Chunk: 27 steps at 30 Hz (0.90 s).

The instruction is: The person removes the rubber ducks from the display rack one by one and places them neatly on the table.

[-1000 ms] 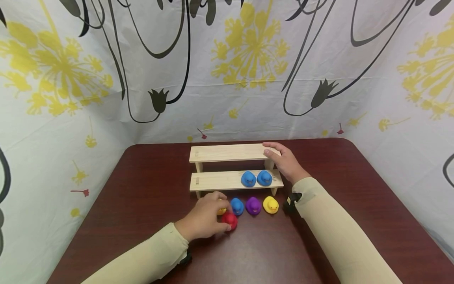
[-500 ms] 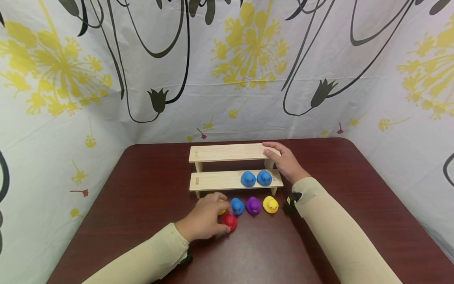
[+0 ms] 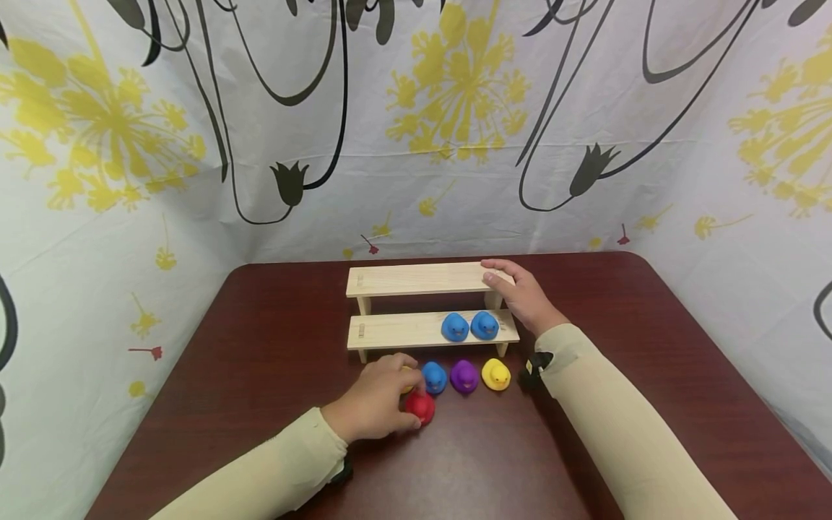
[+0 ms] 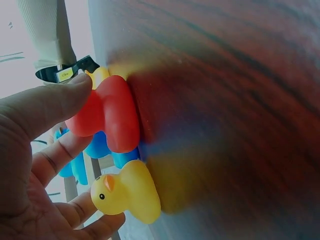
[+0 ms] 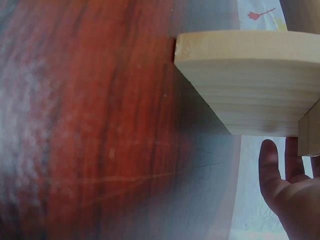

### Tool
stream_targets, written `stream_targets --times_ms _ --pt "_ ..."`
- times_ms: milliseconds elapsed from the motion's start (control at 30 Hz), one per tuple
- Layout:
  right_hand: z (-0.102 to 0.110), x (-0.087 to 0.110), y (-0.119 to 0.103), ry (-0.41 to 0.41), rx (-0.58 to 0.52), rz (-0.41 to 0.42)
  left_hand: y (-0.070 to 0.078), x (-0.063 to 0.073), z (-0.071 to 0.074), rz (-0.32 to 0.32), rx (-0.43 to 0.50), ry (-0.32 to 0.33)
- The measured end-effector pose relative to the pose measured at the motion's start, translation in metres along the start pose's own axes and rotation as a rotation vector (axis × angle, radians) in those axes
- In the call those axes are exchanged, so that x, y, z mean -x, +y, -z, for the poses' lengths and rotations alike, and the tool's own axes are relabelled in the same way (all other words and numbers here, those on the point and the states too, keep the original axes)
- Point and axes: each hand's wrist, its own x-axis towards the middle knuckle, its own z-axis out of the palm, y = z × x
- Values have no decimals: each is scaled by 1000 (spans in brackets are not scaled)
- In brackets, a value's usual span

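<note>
My left hand (image 3: 373, 401) pinches a red rubber duck (image 3: 421, 409) between thumb and index finger at the table surface. In the left wrist view the thumb lies against the red duck's head, and a yellow duck (image 4: 132, 192) stands beside the other fingers. My right hand (image 3: 525, 295) holds the right end of the upper board of a two-step wooden shelf (image 3: 416, 280); in the right wrist view some fingers are hidden behind the wood. On the lower step sit two blue ducks (image 3: 455, 328), side by side at its right end.
Before the shelf, a blue duck (image 3: 434, 378), a purple duck (image 3: 464, 377) and another yellow duck (image 3: 496, 375) stand in a row on the dark red-brown table (image 3: 273, 347). Patterned white cloth (image 3: 416, 209) surrounds the table's back and sides.
My left thumb and the red duck have shifted very slightly toward the near side of the table. The right hand, the shelf and the other ducks look unmoved.
</note>
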Motion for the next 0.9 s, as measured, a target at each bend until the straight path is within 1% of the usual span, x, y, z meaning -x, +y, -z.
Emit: stream_targets --times_ms 100,167,267,333,367,433,567,667,800,900 --pt "0 1 -1 0 -11 -3 0 0 2 9 7 -10" --pt "0 1 -1 -1 -16 -4 0 0 5 14 27 -12" --pt "1 1 -2 -7 -14 -1 0 0 13 19 83 -1" --pt "1 1 -2 -6 -11 -5 0 -1 19 11 136 24" --pt "2 1 -2 -6 -9 -6 0 -2 23 4 159 46" --pt "2 0 -1 -6 -3 -10 -3 -4 29 -19 185 109" --pt "3 -1 1 -3 1 -17 -12 -10 41 -41 219 285" --pt "3 -2 2 -4 6 -15 -21 -16 50 6 261 398" --pt "3 -2 3 -12 12 -7 -36 -24 63 81 330 500" --pt "3 -2 4 -16 20 -3 -50 -29 70 87 355 565"
